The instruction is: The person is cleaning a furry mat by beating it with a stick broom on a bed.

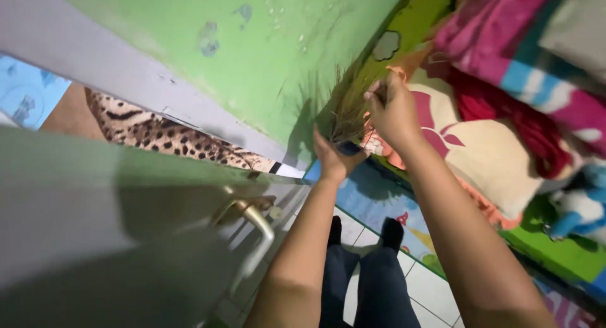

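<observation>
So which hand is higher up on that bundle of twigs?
The right hand: it grips the twig bundle near its top, while the left hand holds its lower end.

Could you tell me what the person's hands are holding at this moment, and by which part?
Both hands hold a bundle of thin dry sticks, like a stick broom. The left hand grips its lower end and the right hand its upper side.
</observation>
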